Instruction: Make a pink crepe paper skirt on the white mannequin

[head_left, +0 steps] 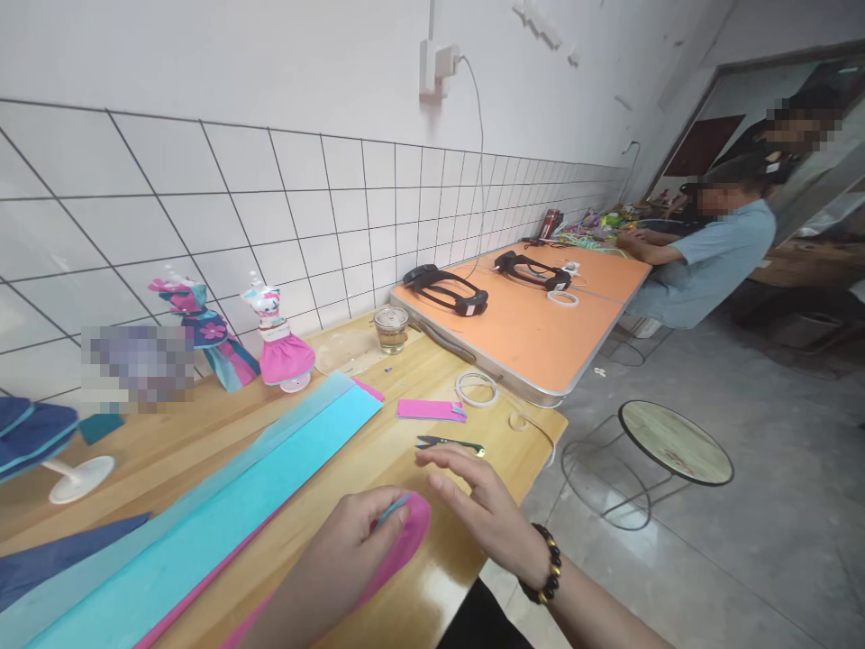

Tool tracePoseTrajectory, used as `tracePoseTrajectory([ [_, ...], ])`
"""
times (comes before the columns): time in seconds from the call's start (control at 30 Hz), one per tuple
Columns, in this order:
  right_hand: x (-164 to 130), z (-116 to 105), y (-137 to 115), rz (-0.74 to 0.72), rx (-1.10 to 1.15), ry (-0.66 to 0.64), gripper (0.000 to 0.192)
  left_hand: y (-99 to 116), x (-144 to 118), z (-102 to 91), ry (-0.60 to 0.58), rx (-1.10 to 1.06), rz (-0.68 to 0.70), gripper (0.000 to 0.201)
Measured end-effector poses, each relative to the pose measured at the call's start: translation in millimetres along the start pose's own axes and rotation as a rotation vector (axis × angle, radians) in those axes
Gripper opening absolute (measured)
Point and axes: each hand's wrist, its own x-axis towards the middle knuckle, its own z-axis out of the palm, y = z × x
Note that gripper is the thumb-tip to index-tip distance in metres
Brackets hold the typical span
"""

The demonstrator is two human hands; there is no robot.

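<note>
Craft work looks early-to-mid stage, I'd say: two dressed mini mannequins (278,338) w/ finished paper outfits stand by the tiled wall, but the long blue sheet (203,505) lies across the tabletop (378,451) uncut, w/ a pink sheet under it, so most cutting and fitting seems left. Left hand (351,550) is curled, fingers pinched on a small blue strip (396,507) while resting on a pink piece (412,536) at the near edge of the tabletop. Right hand (483,505), w/ a bead bracelet on the wrist, is open and flat, fingers spread, holding nothing; it hovers just short of the snips (450,443), close but apart as far as I can tell. A pink scrap (431,410) and a tape ring (477,388) lie just beyond the snips, a glass jar (391,328) further back. Another person sits at the orange table (533,333) further down, hands busy w/ their own stuff.
</note>
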Motion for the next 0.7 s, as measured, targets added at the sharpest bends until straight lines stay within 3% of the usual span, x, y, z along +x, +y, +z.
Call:
tracePoseTrajectory([
  [0.1, -1.6, 3.2, -18.0, -0.103, 0.118, 0.004, 0.021, -1.5, 1.1, 3.6, -0.008, 0.022, 0.023, 0.036],
  [0.3, -3.2, 6.3, -22.7, -0.162, 0.108, 0.05, 0.014, 0.6, -0.3, 5.5, -0.017, 0.045, 0.044, 0.033],
  [0.5, -11.1, -11.9, -33.5, -0.145, 0.026, 0.13, 0.013, 7.7, -8.3, 4.3, -0.023, 0.164, 0.075, 0.033],
  [0.7, -12.8, -40.4, -45.4, -0.226, -0.118, 0.244, 0.013, 13.7, -15.0, -4.5, 0.013, 0.272, 0.07, 0.035],
])
